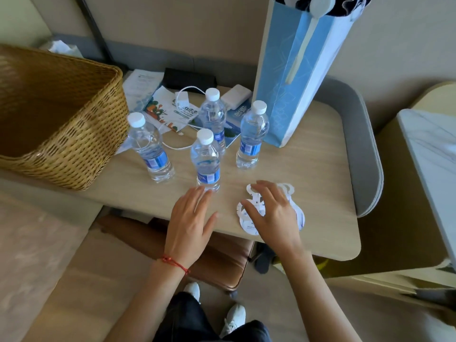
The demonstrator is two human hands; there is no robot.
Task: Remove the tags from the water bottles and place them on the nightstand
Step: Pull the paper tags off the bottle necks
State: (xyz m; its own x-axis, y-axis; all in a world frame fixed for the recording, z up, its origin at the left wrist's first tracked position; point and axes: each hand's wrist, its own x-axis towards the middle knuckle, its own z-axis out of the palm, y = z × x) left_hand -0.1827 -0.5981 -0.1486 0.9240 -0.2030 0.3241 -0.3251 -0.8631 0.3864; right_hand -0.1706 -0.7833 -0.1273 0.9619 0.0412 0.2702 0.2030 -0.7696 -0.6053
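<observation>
Right hand (270, 213) lies spread, palm down, on a small pile of white tags (249, 218) near the front edge of the table (308, 169); its fingers are open and press on the tags rather than grip them. Left hand (191, 218) is open too, flat and empty, fingertips close to the base of the nearest bottle (206, 160); whether they touch it I cannot tell. Three more bottles (251, 135) stand behind, all upright and capped, and none seems to carry a tag now, though the far one is hard to read. Beyond them are leaflets (164, 107), a cable, a blue bag (296, 70) and a basket (56, 114). Main risks: a loose tag sliding off the near edge if the pile is swept, and the left hand knocking over the nearest bottle.
</observation>
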